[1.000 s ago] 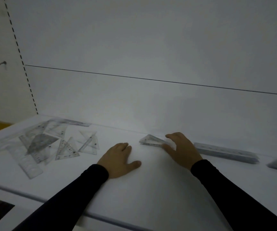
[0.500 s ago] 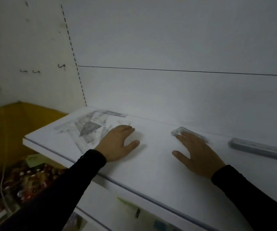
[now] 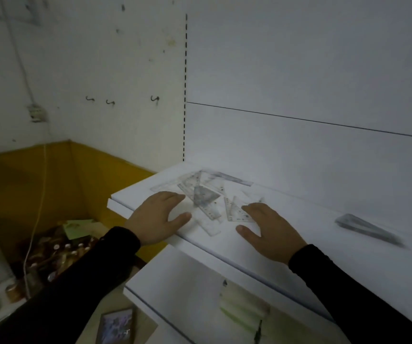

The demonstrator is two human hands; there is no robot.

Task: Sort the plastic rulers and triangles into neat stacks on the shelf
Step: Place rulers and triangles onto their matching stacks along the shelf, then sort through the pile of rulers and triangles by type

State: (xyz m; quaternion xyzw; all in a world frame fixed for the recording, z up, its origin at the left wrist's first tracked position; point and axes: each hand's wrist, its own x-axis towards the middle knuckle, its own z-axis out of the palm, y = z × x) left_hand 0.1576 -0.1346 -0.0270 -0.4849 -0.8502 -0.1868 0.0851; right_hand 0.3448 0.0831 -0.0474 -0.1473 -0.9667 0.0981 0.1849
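Presently, a loose pile of clear rulers and triangles (image 3: 201,194) lies at the left end of the white shelf (image 3: 286,232), its pieces pointing various ways; one long ruler (image 3: 207,212) runs diagonally toward the front edge. The left hand (image 3: 159,217) and right hand (image 3: 269,229) rest flat, fingers spread, holding nothing, flanking the pile. A stacked set (image 3: 366,228) lies well right. The wall (image 3: 100,83) is white, banded yellow below.
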